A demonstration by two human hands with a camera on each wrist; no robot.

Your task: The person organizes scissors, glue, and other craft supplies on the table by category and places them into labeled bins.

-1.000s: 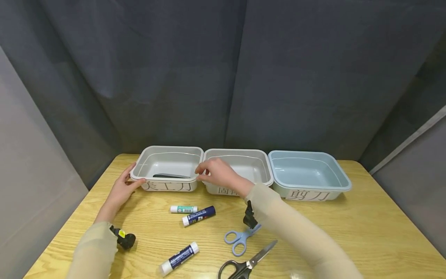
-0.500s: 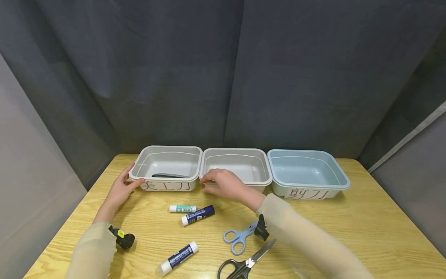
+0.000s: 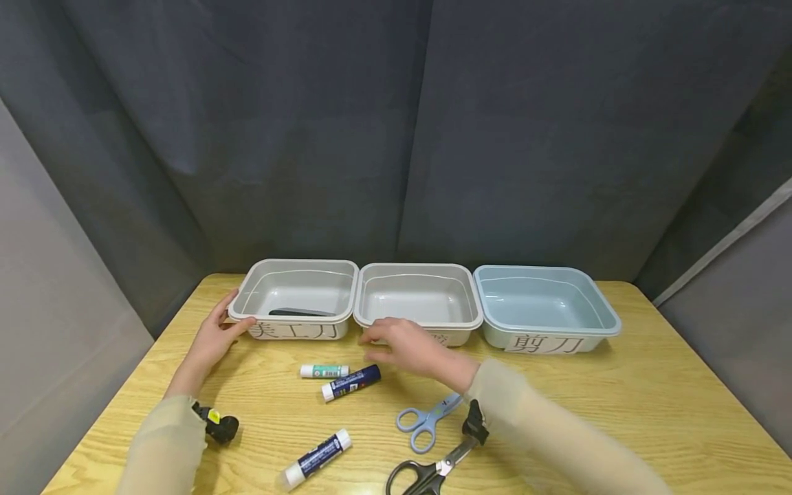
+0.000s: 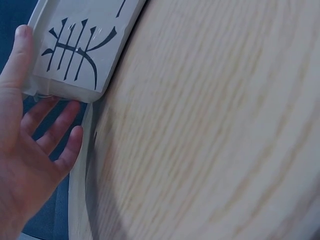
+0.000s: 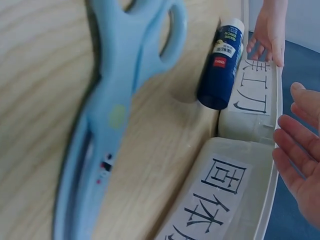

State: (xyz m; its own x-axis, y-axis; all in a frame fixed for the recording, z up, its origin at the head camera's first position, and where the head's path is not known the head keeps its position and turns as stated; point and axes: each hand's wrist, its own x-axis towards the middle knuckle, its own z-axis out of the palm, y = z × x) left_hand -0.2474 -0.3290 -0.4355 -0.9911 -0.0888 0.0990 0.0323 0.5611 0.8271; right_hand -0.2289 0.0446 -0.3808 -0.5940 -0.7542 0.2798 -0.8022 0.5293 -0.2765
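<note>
Grey box (image 3: 303,280) with a black object (image 3: 300,313) inside sits centre-left in the head view, its near left corner touched by the left hand (image 3: 215,338). That hand's thumb lies along the rim and its other fingers are loosely extended at the box's end. Right of it stands a second grey box (image 3: 417,297), then a blue box (image 3: 544,302).

The right hand (image 3: 405,344), fingers loosely parted and holding nothing, is before the second box's front left; whether it touches the box I cannot tell. Just below, at frame centre, a green-labelled glue stick (image 3: 324,371) lies beside a dark blue glue stick (image 3: 354,382). Bottom centre shows a white-ended glue stick (image 3: 317,459), blue scissors (image 3: 429,418) and black-handled scissors (image 3: 442,469).
</note>
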